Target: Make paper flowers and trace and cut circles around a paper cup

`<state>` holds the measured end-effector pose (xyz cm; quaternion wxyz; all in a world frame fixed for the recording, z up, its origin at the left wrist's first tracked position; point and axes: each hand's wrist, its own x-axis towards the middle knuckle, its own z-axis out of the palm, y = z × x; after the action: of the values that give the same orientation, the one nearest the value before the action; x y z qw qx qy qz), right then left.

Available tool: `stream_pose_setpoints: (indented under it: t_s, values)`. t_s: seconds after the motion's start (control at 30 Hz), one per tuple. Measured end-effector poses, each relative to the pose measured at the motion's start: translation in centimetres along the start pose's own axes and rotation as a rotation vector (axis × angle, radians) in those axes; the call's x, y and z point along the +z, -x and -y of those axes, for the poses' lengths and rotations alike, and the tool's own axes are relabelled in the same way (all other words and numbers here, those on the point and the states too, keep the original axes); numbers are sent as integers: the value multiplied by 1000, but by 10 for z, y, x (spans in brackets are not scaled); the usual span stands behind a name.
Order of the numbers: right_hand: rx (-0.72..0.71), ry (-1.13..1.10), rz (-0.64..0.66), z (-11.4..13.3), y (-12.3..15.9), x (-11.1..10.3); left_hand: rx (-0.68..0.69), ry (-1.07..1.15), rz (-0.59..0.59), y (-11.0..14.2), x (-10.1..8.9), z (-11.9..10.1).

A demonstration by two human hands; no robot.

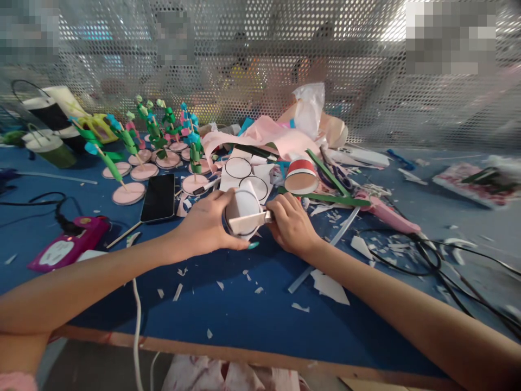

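Observation:
My left hand (207,220) is closed around a piece of white paper (243,209) with a black curved outline, its thumb below and its fingers above. Part of the paper folds up toward the right. My right hand (291,222) is closed beside it, on a small tool with a silvery end (268,216) that touches the paper's right side. Its grip hides the rest of that tool, so its kind does not show. Just behind my hands lies a white sheet with drawn black circles (238,168). A red-and-white paper cup (301,176) lies tipped behind my right hand.
Several pink discs (128,193) bear green and blue stick figures at the left. A black phone (158,198) and a purple power strip (69,243) lie nearer. Right of my hands are a pink glue gun (391,214), black cables and paper scraps. Perforated metal (260,70) stands behind.

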<state>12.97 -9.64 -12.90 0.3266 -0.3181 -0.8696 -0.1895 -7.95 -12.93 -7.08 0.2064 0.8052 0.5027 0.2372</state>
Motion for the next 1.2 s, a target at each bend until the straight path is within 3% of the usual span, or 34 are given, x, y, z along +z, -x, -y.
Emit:
stream_pose_setpoints:
  t_s: [0.1, 0.3, 0.4, 0.57, 1.0, 1.2]
  values:
    - [34, -65, -21, -1, 0, 1, 18, -9, 33, 0, 1, 0]
    - [124, -138, -4, -5, 2, 2, -88, 156, 20, -2, -1, -1]
    - [87, -122, 33, -4, 2, 1, -91, 256, 33, -2, -3, 2]
    - [-3, -61, -11, -1, -2, -3, -58, 341, 41, -2, -1, 5]
    - [-33, -3, -2, -1, -1, -2, -2, 109, -27, 1, 1, 2]
    - [-38, 39, -14, 0, -1, 0, -40, 21, -39, 2, 0, -4]
